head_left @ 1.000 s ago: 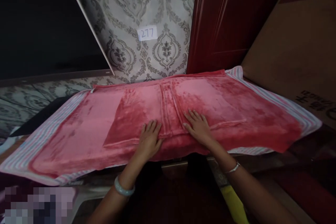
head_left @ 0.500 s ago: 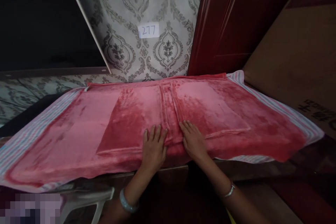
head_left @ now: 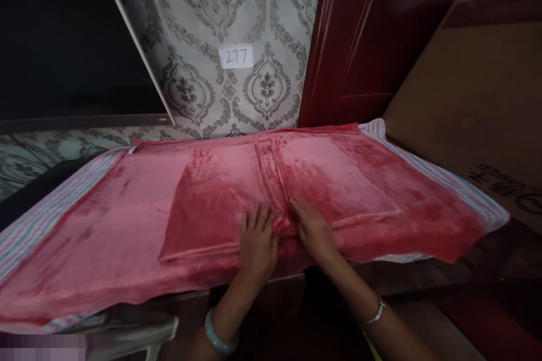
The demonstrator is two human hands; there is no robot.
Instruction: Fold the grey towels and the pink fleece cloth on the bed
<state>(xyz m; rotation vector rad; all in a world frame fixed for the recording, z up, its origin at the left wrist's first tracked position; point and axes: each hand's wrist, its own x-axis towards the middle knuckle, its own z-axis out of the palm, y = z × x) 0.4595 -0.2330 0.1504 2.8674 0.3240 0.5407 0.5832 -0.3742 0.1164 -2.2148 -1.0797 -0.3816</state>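
Observation:
A red-pink plush cloth point(head_left: 215, 203) lies folded, its two panels facing each other across a narrow gap in the middle. Beneath it spreads a larger pink plush blanket point(head_left: 131, 220) with striped borders; whether the two are one piece I cannot tell. My left hand point(head_left: 259, 240) presses on the left panel's near inner corner, fingers stretched out and the cloth bunched by the fingertips. Across the gap, my right hand point(head_left: 313, 231) has its fingers bent together at the right panel's inner edge, holding it. The undersides of both hands are hidden.
A dark screen point(head_left: 71, 39) stands at the left before patterned wallpaper point(head_left: 266, 87), which bears a paper marked 277 point(head_left: 236, 56). Behind on the right are a dark red door point(head_left: 359, 39) and a big cardboard box point(head_left: 470, 90). A pale chair point(head_left: 163, 327) shows at lower left.
My left hand has moved right, shifting the left panel's near inner corner toward the right panel. My right hand's fingers have bent more. The whole view has shifted slightly.

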